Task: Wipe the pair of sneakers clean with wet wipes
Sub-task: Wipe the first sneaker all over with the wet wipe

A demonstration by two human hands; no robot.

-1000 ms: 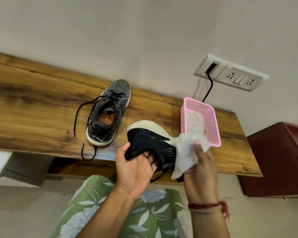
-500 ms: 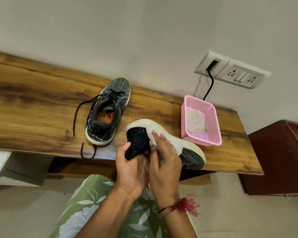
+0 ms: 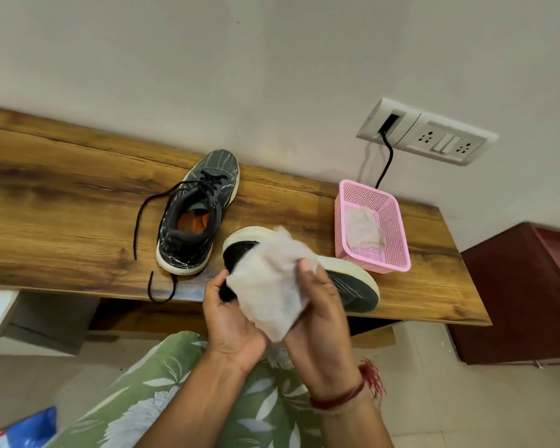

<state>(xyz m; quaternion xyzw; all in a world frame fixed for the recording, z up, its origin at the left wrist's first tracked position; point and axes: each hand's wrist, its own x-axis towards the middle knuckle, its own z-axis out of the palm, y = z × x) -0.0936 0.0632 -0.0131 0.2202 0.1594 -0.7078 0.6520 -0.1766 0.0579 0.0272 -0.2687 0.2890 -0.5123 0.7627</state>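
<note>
1. At the right end of the wooden shelf (image 3: 62, 221), a pink basket (image 3: 396, 231) holds crumpled wipes (image 3: 364, 229).
2. The left hand (image 3: 232, 321) grips the tilted sneaker (image 3: 353, 286) by its heel at the shelf's front edge, and the right hand (image 3: 320, 305) clutches a wipe (image 3: 269, 286) against it.
3. That wipe hides most of the heel.

Desk (image 3: 62, 221): wood-grain top, smooth, slight sheen. Sneaker on the desk (image 3: 188, 244): dark woven cloth upper, matt; off-white rubbery sole; black cord laces (image 3: 209, 181). Held sneaker (image 3: 353, 286): same cloth, pale matt sole. Wipe (image 3: 269, 286): thin white fibrous sheet, crumpled, matt. Basket (image 3: 395, 240): pink plastic, perforated mesh walls. Socket plate (image 3: 427, 130): white plastic, glossy. Wall (image 3: 240, 76): matt paint.
</note>
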